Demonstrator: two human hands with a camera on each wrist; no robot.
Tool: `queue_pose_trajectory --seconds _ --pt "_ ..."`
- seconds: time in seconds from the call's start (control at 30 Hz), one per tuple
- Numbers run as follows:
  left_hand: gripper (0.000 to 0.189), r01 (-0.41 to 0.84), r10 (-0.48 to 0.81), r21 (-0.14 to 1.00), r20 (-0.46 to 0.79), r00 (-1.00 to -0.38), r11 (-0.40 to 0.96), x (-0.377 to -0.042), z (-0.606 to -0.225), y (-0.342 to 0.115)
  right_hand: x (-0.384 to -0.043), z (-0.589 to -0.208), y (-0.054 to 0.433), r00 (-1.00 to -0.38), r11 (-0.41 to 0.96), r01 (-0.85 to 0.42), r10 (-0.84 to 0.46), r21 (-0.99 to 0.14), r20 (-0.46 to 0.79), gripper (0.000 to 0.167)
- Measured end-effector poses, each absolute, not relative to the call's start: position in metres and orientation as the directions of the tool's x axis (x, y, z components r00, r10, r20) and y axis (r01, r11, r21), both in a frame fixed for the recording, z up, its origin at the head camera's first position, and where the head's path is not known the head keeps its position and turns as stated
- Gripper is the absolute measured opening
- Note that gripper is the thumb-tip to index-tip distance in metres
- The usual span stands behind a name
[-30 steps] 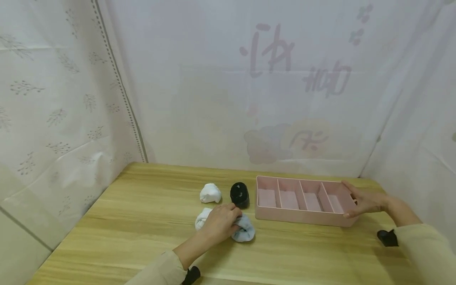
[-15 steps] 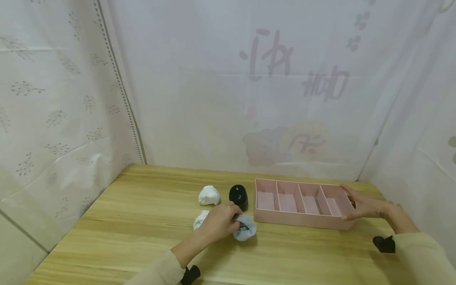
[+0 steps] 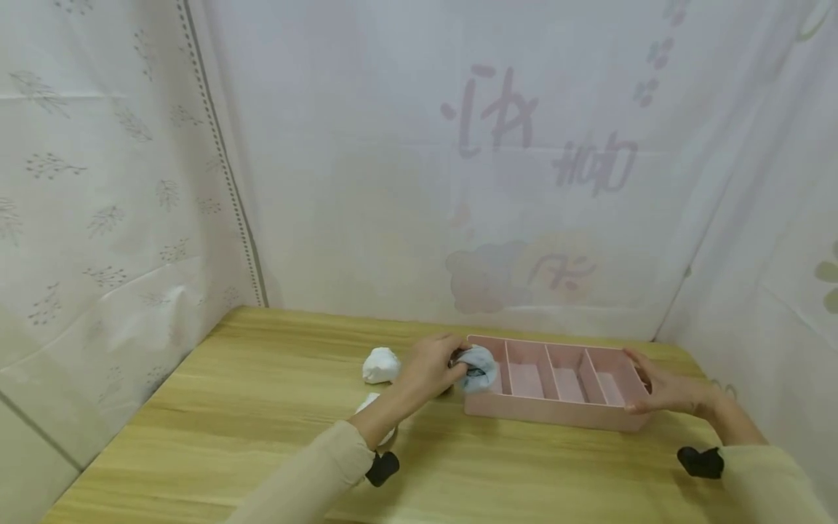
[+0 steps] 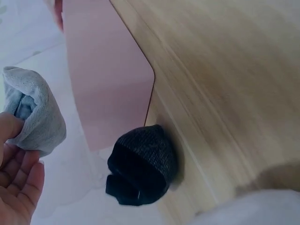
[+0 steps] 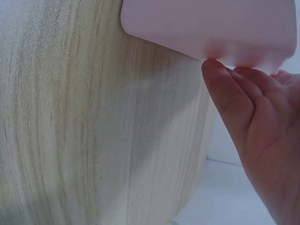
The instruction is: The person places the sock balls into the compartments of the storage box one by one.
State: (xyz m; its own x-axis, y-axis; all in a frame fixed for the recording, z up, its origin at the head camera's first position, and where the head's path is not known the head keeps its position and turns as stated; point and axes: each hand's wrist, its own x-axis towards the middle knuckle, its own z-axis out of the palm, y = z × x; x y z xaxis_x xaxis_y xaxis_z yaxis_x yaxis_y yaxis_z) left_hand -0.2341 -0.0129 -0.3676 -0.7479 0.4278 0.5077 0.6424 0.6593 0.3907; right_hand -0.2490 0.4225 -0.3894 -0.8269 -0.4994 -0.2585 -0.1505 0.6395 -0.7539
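My left hand point(image 3: 428, 367) pinches a rolled light grey sock point(image 3: 480, 370) between thumb and fingers, at the left end of a pink divided box point(image 3: 556, 418). In the left wrist view, the grey sock point(image 4: 44, 115) is apart from the box's outer wall point(image 4: 110, 70). A rolled black sock point(image 4: 145, 164) sits by that end; my left hand hides most of it in the head view. My right hand point(image 3: 674, 389) grips the box's right end, thumb at the front and fingers toward the back. Its fingertips touch the wall point(image 5: 206, 28) in the right wrist view.
A white rolled sock point(image 3: 381, 365) lies on the wooden table point(image 3: 229, 415), left of my left hand. Another white sock point(image 3: 369, 400) is partly covered by my left forearm. Patterned cloth point(image 3: 366, 182) hangs behind the table.
My left hand has lifted the grey sock from the table and carried it right and farther back, to the box's left end. My right hand keeps its place on the box.
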Motion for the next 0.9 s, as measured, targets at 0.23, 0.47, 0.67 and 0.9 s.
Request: queue_pose_trajectory --seconds 0.23,0.47,0.67,0.9 --pt "0.02 0.664 0.511 0.239 0.476 -0.716 0.708 -0.25 -0.374 0.009 -0.246 -0.39 0.42 -0.824 0.617 -0.142 -0.507 -0.774 -0.253 0.112" --pt "0.017 0.706 0.597 0.083 0.469 -0.651 0.704 -0.255 -0.387 0.023 -0.244 -0.388 0.42 -0.832 0.629 -0.161 -0.501 -0.76 -0.239 0.111" --pt "0.012 0.668 0.609 0.016 0.394 -0.688 0.744 -0.262 -0.4 0.032 -0.244 -0.389 0.421 -0.836 0.629 -0.158 -0.495 -0.761 -0.236 0.11" --pt "0.009 0.633 0.627 -0.091 0.305 -0.717 0.768 -0.263 -0.397 0.044 -0.245 -0.389 0.423 -0.841 0.632 -0.162 -0.49 -0.758 -0.229 0.109"
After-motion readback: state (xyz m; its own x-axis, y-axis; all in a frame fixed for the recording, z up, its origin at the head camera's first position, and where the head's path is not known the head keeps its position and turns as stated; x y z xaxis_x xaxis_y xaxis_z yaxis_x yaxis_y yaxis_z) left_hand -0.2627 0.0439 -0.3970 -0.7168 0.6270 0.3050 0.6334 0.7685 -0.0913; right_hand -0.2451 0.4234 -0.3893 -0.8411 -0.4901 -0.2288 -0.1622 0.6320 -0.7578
